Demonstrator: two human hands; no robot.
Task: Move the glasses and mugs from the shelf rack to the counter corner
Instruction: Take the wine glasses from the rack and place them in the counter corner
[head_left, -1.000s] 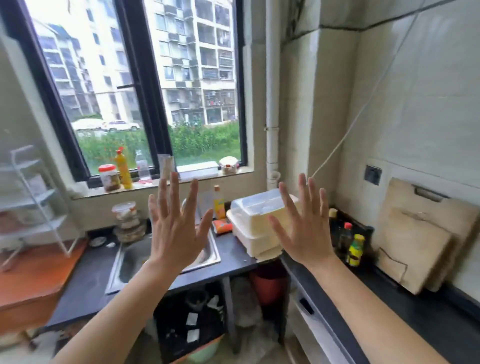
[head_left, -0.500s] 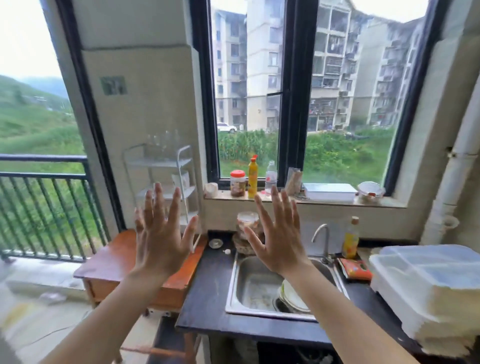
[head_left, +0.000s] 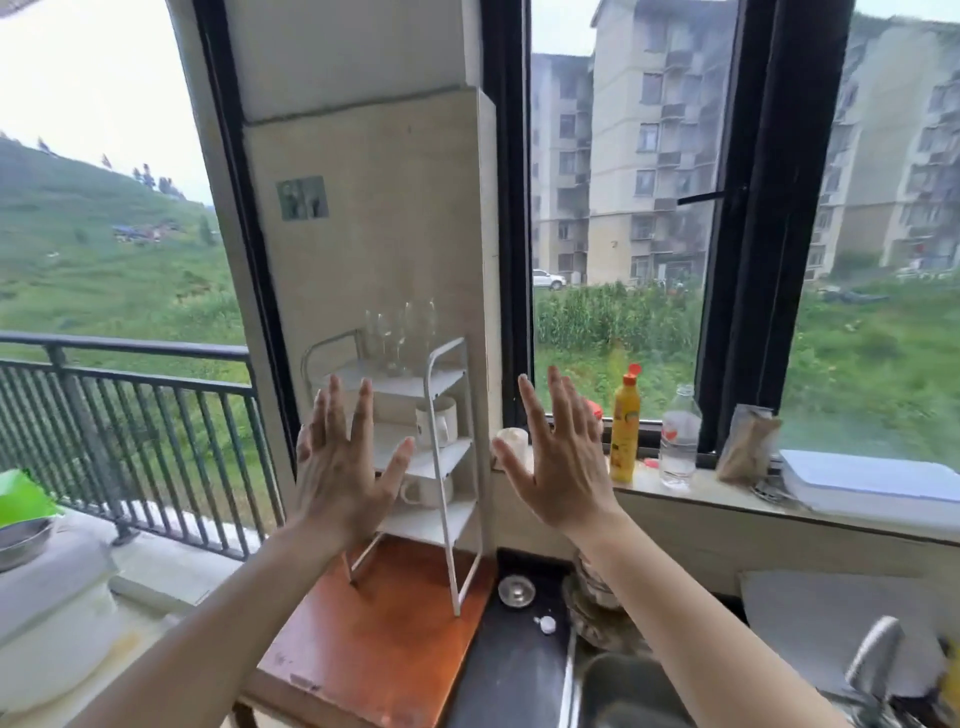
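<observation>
A white wire shelf rack (head_left: 445, 467) stands on a small orange-brown table against the wall. Several clear glasses (head_left: 397, 338) stand on its top tier. A white mug (head_left: 435, 421) sits on the middle tier and another white mug (head_left: 423, 491) on the lower tier. My left hand (head_left: 340, 467) is raised in front of the rack's left side, fingers spread, holding nothing. My right hand (head_left: 563, 467) is raised to the right of the rack, also spread and holding nothing.
The orange-brown table (head_left: 374, 639) meets a dark counter (head_left: 519, 660) with a sink (head_left: 623, 691) and tap (head_left: 872, 660) at lower right. On the windowsill stand a yellow bottle (head_left: 625, 423), a clear bottle (head_left: 679, 436) and a bag (head_left: 748, 441). A white appliance (head_left: 47, 613) sits at left.
The view has swung left from the counter corner and sink and closed in on the shelf rack. Both hands stay raised with fingers spread.
</observation>
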